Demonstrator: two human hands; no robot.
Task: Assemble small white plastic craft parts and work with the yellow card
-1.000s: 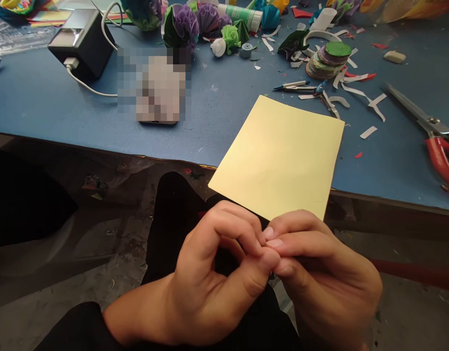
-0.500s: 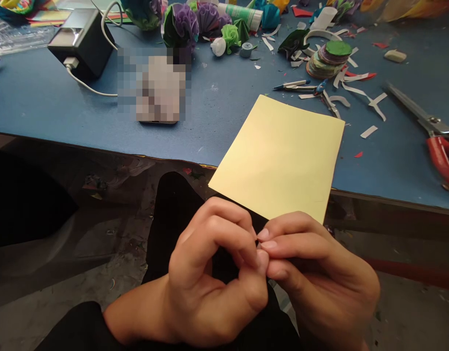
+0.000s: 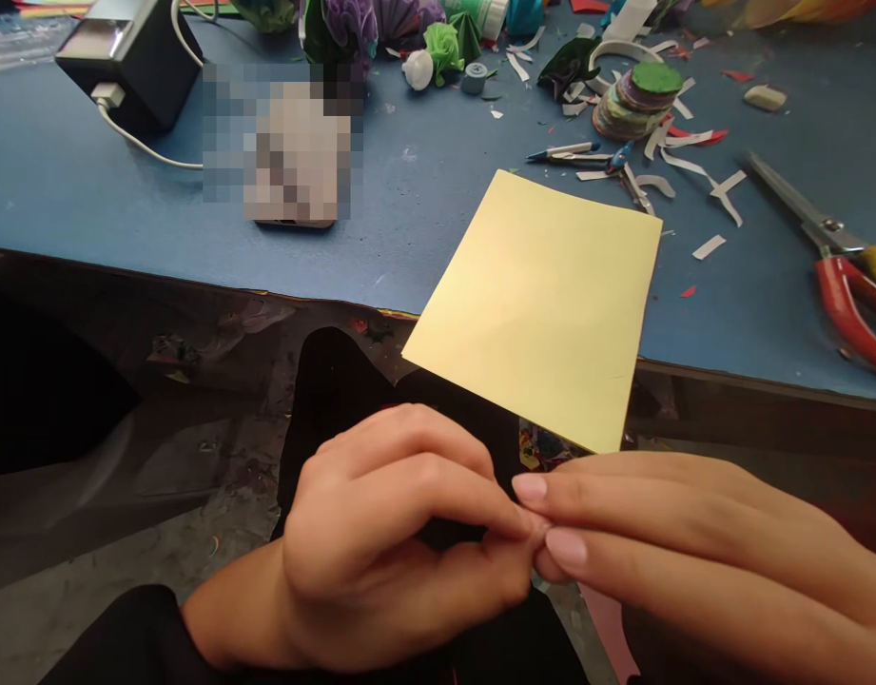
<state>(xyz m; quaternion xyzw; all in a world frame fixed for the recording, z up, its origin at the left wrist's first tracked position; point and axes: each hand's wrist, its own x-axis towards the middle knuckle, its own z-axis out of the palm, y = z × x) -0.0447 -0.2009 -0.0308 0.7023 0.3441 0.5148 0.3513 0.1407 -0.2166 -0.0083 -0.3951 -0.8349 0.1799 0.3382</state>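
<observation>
Both my hands meet over my lap, below the table's front edge. My left hand (image 3: 409, 547) is closed, with thumb and index fingertip pinched together. Against those fingertips press the fingers of my right hand (image 3: 680, 542), long and close together, with its thumb mostly hidden beneath. Whatever lies between the fingertips is too small or too covered to make out. Just beyond the hands, a sheet of yellow paper (image 3: 544, 295) lies on the blue table (image 3: 409, 228) and sticks out past its edge. A pink strip (image 3: 609, 628) shows below my right hand; whether it is held I cannot tell.
Red-handled scissors (image 3: 847, 295) lie at the right. Behind the sheet are a compass (image 3: 580, 155), white paper scraps (image 3: 709, 247), a round stack with a green top (image 3: 637, 100) and an eraser (image 3: 766, 97). A black box (image 3: 134, 71) with a cable and a blurred-out phone (image 3: 295, 162) are left.
My right hand has straightened its fingers and shifted right and slightly down. My left hand has moved slightly left and down, still pinched. The table and sheet appear slightly shifted in view.
</observation>
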